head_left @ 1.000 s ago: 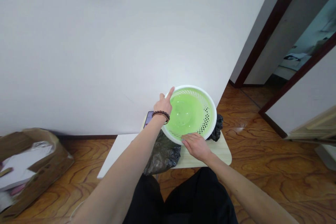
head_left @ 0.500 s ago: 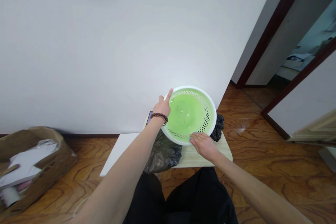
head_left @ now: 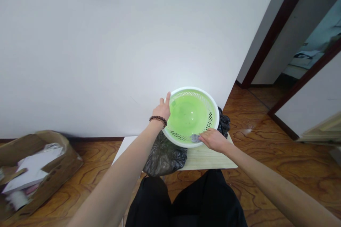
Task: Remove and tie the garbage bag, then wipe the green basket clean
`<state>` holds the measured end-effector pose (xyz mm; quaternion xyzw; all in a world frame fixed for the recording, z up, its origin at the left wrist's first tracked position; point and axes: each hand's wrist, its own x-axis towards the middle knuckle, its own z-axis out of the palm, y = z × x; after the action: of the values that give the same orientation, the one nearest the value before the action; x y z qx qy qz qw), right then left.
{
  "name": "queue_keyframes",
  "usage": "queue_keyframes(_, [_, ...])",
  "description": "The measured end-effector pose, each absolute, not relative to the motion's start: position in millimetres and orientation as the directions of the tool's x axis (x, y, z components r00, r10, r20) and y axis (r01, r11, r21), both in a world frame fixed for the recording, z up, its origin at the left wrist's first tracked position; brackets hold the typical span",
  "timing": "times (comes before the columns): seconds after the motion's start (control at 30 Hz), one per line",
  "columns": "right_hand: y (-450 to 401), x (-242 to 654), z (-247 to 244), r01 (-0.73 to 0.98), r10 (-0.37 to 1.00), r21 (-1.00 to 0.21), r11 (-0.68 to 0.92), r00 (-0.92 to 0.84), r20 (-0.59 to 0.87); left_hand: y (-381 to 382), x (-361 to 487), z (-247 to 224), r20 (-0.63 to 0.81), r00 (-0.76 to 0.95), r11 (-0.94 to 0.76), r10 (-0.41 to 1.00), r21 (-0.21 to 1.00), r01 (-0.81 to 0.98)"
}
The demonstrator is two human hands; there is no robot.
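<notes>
A round white strainer basket (head_left: 214,125) with a light-green inside (head_left: 186,113) rests tilted over a small wooden table (head_left: 210,159). My left hand (head_left: 162,109), with a beaded bracelet at the wrist, grips its left rim, index finger stretched along the edge. At the front rim my right hand (head_left: 215,139) is closed on a small greyish piece (head_left: 195,138), pressed against the basket's inner edge. Its exact kind is too small to make out. Under the basket's left side lies a crumpled black plastic bag (head_left: 166,156); more black plastic (head_left: 223,122) shows at the right.
A white wall (head_left: 106,60) rises right behind the table. An open cardboard box (head_left: 61,163) of papers and packaging sits on the wooden floor (head_left: 98,152) at left. To the right is a doorway with a dark red frame (head_left: 274,32). My knees are just below the table.
My right hand has shifted slightly right and up along the front rim, and more of the greyish piece shows. My left hand has slid a little left, still gripping the rim.
</notes>
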<state>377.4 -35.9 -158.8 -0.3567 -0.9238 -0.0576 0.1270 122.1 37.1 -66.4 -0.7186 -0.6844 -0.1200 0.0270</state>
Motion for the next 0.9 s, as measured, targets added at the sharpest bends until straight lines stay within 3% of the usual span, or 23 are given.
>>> queue_keyframes(0.17, [-31.4, 375.9, -149.9, 0.687, 0.638, 0.105, 0.719, -0.712, 0.293, 56.3, 129.6, -52.4, 0.364, 0.183, -0.18, 0.913, -0.043, 0.983])
queue_keyframes(0.37, [-35.7, 378.6, -153.8, 0.725, 0.668, 0.089, 0.683, -0.669, 0.327, 73.1, 136.2, -51.7, 0.398, 0.24, -0.311, 0.886, 0.124, 0.942])
queue_keyframes(0.5, [-35.7, 379.3, -160.9, 0.76, 0.696, 0.063, 0.647, -0.622, 0.358, 71.7, 136.8, -53.9, 0.389, 0.265, -0.323, 0.882, 0.092, 0.942])
queue_keyframes(0.63, [-32.9, 374.2, -164.6, 0.819, 0.758, -0.038, 0.573, -0.511, 0.405, 68.0, 141.3, -51.0, 0.376, 0.292, -0.337, 0.879, 0.058, 0.94])
queue_keyframes(0.83, [-20.8, 377.6, -168.0, 0.934, 0.867, -0.284, 0.218, -0.052, 0.495, 65.3, 163.7, -41.2, 0.261, 0.297, -0.318, 0.919, 0.041, 0.947])
queue_keyframes(0.9, [-23.7, 379.1, -170.6, 0.927, 0.869, -0.275, 0.256, -0.096, 0.486, 65.3, 166.2, -39.9, 0.255, 0.306, -0.325, 0.917, 0.034, 0.945])
